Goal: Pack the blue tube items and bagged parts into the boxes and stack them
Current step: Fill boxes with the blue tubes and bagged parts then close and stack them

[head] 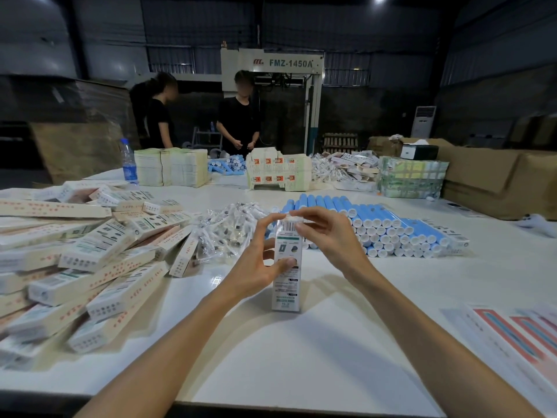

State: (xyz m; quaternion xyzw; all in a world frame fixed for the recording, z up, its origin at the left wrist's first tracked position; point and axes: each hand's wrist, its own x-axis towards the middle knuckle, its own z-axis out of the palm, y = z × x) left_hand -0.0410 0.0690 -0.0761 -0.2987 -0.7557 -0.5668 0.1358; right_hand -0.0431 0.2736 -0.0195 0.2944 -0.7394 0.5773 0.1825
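Standing upright on the counter (301,357), the box (286,292) is between both hands: left hand (259,263) grips its middle, right hand (328,233) pinches its top, blue tubes (376,218) piled just behind.

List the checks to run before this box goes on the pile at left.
1. Box stands upright on the table: ok.
2. Left hand grips the box's middle: ok.
3. Right hand pinches its top end: ok.
4. Top closed: cannot tell, fingers cover it.
5. Box filled: cannot tell.
6. Pile of boxes lies beside the left hand: ok.
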